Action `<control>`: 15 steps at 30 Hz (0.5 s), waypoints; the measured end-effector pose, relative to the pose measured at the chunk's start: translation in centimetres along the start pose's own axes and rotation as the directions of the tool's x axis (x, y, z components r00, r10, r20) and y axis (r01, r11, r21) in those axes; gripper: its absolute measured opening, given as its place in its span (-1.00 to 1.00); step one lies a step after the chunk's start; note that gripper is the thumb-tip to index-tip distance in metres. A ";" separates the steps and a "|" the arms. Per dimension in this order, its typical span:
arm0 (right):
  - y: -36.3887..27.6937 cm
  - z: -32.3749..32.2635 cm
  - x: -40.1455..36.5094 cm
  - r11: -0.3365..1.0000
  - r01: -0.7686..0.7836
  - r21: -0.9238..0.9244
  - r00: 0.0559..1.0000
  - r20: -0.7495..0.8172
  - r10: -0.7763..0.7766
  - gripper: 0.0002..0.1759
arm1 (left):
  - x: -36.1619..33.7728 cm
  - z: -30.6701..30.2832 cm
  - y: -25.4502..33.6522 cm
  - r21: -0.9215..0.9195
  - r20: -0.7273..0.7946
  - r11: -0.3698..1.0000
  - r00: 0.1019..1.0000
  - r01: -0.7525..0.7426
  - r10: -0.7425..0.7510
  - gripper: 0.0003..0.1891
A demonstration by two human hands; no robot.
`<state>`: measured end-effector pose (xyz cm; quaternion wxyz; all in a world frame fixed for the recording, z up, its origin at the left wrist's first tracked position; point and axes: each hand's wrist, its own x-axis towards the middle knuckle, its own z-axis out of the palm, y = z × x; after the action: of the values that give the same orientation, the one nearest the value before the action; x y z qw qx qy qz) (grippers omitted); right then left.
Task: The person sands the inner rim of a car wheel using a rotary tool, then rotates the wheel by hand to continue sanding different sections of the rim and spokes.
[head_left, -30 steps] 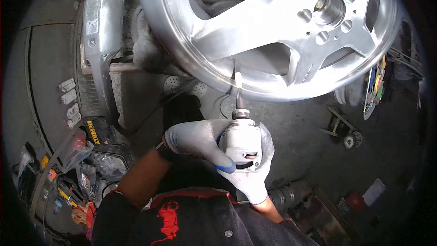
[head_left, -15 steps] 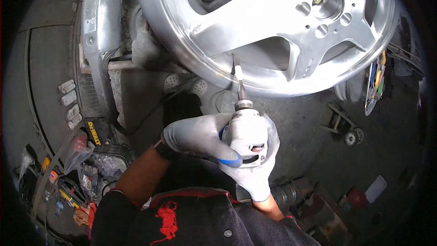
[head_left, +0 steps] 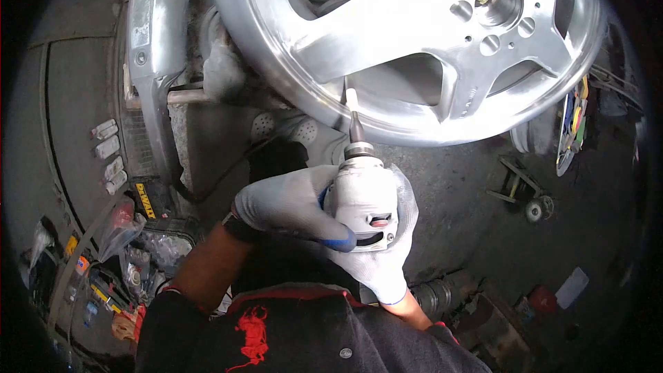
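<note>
In the head view my gloved left hand [head_left: 290, 204] is wrapped round the left side of a white, dusty die grinder [head_left: 364, 197], its blue-tipped thumb lying across the body. My right hand [head_left: 385, 269], in a white glove, closes round the grinder from the right and below. The grinder's slim white bit [head_left: 351, 99] points away from me. It overlaps the inner rim of a bare silver alloy wheel [head_left: 387, 131], just below the foot of a wide spoke [head_left: 356, 45].
A grey machine arm [head_left: 160, 27] stands left of the wheel. Tools and bags lie around a DeWalt case [head_left: 148, 200] at lower left. On the floor at right is a small metal frame with a wheel [head_left: 516, 183]. Coloured discs [head_left: 572, 124] hang at far right.
Both hands and the die grinder have shifted slightly left. The bit has slid left along the wheel's inner rim, towards the foot of the spoke.
</note>
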<state>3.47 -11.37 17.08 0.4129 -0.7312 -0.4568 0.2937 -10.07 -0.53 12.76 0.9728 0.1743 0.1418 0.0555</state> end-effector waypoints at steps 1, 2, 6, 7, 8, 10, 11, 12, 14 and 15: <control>-0.1 0.0 0.1 0.992 0.064 -0.105 0.998 0.032 -0.061 0.02 | -0.3 0.0 0.3 0.028 -0.015 0.999 1.000 0.021 -0.020 -0.36; -0.1 -0.1 0.2 0.970 0.129 -0.207 0.991 0.070 -0.117 0.04 | -0.4 0.0 0.5 0.056 -0.029 0.998 0.999 0.042 -0.040 -0.36; 0.3 -1.2 0.2 0.978 0.096 -0.185 0.985 0.159 -0.067 0.13 | 0.7 -0.2 -0.6 0.029 -0.001 0.999 0.999 0.045 -0.045 -0.34; 0.8 -1.4 -0.1 0.991 0.076 -0.114 0.989 0.133 -0.061 0.14 | 1.4 -0.6 -1.3 0.032 0.054 0.999 0.998 0.021 -0.023 -0.33; 1.3 -1.6 -0.4 0.998 0.058 -0.039 0.993 0.108 -0.054 0.16 | 2.0 -0.9 -2.0 0.034 0.105 0.999 0.994 -0.003 -0.001 -0.32; 2.1 -2.3 -0.5 0.996 0.075 -0.037 0.994 0.087 -0.072 0.13 | 3.5 -0.8 -3.1 0.050 0.088 0.998 0.995 -0.040 0.035 -0.37; 2.3 -2.6 -0.6 0.995 0.092 -0.037 0.994 0.065 -0.090 0.10 | 4.2 -0.5 -3.5 0.066 0.073 0.995 0.995 -0.077 0.072 -0.41; 2.0 -3.1 -0.5 0.987 0.079 -0.141 0.996 0.049 -0.072 0.07 | 4.7 -0.5 -3.5 0.049 0.090 0.998 0.995 -0.048 0.043 -0.41; 1.8 -3.8 -0.4 0.976 0.056 -0.209 0.997 0.058 -0.045 0.08 | 5.6 -0.1 -3.6 0.031 0.101 0.999 0.994 -0.042 0.039 -0.41; 1.8 -4.1 -0.4 0.961 0.038 -0.273 0.998 0.066 -0.020 0.08 | 5.9 0.0 -3.6 0.016 0.109 0.999 0.993 -0.039 0.038 -0.41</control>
<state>7.42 -13.57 17.52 0.2976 -0.7648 -0.5165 0.2445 -4.28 -2.99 9.97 0.9763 0.1884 0.0857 0.0634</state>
